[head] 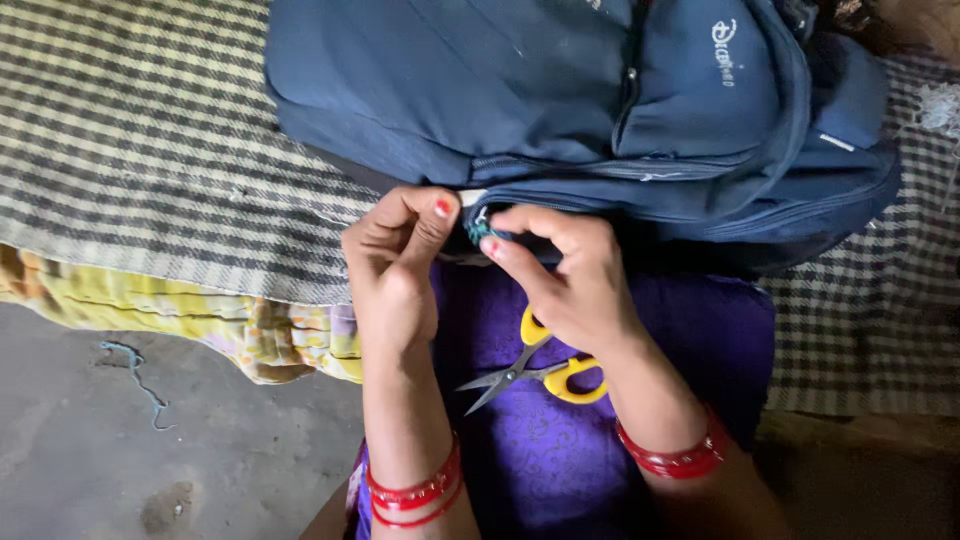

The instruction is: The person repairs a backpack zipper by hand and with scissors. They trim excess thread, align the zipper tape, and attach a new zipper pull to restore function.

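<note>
Left hand (392,262) pinches blue backpack (560,100) edge | right hand (565,270) fingers closed on teal thread (478,229) at the zipper seam | backpack lies on checked bedcover (150,150) | scissors (535,372) loose on purple lap (560,440) | risk: open blades could slide off or nick if knees shift.

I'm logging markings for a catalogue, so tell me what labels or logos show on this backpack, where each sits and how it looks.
Logo: white stitched lettering, upper right pocket of the dark blue backpack.
Tag: small pale strip, right side pocket.
No packages, signs or screens.
</note>
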